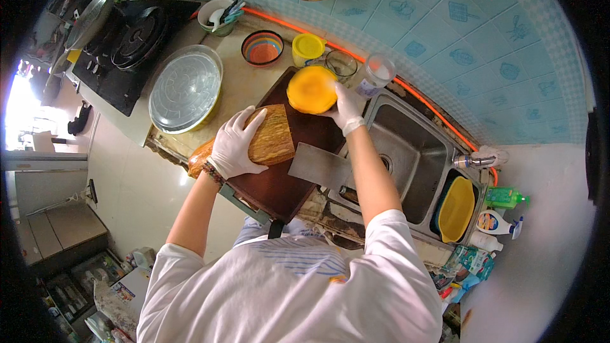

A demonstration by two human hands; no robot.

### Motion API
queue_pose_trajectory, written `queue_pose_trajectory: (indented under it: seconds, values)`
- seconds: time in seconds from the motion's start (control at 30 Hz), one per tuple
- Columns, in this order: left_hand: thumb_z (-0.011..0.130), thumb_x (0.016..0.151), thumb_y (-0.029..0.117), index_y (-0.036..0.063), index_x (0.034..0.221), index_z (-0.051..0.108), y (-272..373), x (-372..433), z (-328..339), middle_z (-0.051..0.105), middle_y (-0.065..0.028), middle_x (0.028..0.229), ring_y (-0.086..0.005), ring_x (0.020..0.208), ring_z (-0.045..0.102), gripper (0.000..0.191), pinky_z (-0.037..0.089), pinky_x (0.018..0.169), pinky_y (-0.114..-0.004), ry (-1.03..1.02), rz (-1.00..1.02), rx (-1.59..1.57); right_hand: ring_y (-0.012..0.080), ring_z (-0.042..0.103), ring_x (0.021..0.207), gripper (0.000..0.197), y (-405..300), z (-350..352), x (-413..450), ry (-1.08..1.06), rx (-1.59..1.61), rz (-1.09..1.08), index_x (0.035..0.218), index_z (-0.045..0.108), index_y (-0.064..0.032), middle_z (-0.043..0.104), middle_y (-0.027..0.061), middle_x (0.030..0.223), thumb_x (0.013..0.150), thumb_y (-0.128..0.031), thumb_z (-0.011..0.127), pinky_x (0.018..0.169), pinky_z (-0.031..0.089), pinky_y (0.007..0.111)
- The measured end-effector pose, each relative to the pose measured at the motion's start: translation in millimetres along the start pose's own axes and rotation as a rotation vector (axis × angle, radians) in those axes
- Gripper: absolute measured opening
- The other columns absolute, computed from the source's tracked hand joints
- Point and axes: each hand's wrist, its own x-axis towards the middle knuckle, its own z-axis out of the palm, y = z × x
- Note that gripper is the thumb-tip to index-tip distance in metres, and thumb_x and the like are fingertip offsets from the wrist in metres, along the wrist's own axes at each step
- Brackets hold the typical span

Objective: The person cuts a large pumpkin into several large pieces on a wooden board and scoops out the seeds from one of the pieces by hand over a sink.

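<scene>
My left hand, in a white glove, grips a long piece of pumpkin from above, thumb and fingers spread over its mottled orange-brown rind. The piece lies across the left side of a dark brown cutting board. In my right hand, also gloved, is a round cut piece of pumpkin, held by its right edge over the board's far end. Its orange flesh faces up and looks blurred. A cleaver lies on the right of the board, its handle towards the sink, partly under my right forearm.
Right of the board is a steel sink with a faucet and a yellow basket. Behind stand a striped bowl, a yellow-lidded container and a plastic jar. A lidded basin and a black stove are left.
</scene>
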Motion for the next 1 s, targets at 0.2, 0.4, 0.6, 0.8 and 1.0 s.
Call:
queue_pose_trajectory:
  seconds: [0.2,0.4,0.6,0.8,1.0]
  values:
    - [0.08,0.045,0.039,0.0131,0.139,0.032,2.8,-4.3,0.9,0.038,-0.0203,0.134,-0.0378,0.122,0.039,0.109,0.035,0.102,-0.045,0.015,0.003,0.042,0.03,0.048,0.119,0.06,4.6,22.8,17.5,0.12,-0.652,-0.652,0.125,0.051,-0.0035,0.049,0.0152,0.129,0.075,-0.03,0.07,0.098,0.042,0.045]
    - [0.08,0.046,0.039,0.013,0.139,0.032,0.8,-7.0,2.7,0.038,-0.0203,0.135,-0.0377,0.122,0.04,0.108,0.035,0.101,-0.045,0.022,0.003,0.035,0.0364,0.04,0.126,0.07,-3.0,21.9,-11.4,-0.078,-1.517,-1.176,0.128,0.048,-0.0071,0.04,0.019,0.137,0.063,-0.012,0.076,0.104,0.037,0.044]
    - [0.08,0.047,0.04,0.0135,0.14,0.031,0.5,-3.9,1.0,0.037,-0.0199,0.136,-0.0376,0.123,0.039,0.109,0.035,0.101,-0.045,0.0,0.007,0.027,0.0312,0.034,0.129,0.056,18.1,2.2,-13.5,-0.278,-2.051,-1.244,0.131,0.041,-0.0292,0.034,0.0014,0.141,0.081,-0.006,0.052,0.108,0.032,0.046]
    - [0.08,0.047,0.041,0.0132,0.141,0.029,2.0,-3.8,-0.8,0.037,-0.02,0.136,-0.0377,0.123,0.039,0.11,0.034,0.103,-0.045,-0.01,0.004,0.011,0.0354,0.033,0.131,0.055,9.3,-10.3,-92.8,-0.058,-1.736,-0.646,0.137,0.039,-0.0093,0.032,0.0159,0.143,0.085,-0.004,0.052,0.11,0.027,0.044]
    - [0.085,0.049,0.039,0.002,0.141,0.026,-37.7,-11.8,-2.7,0.039,-0.0227,0.135,-0.0356,0.123,0.042,0.116,0.034,0.105,-0.04,0.016,0.017,-0.412,0.042,0.046,0.115,0.096,57.5,-33.7,-209.3,0.119,-1.863,0.157,0.147,0.005,-0.0061,0.046,0.0266,0.122,0.072,-0.013,0.066,0.101,0.036,0.045]
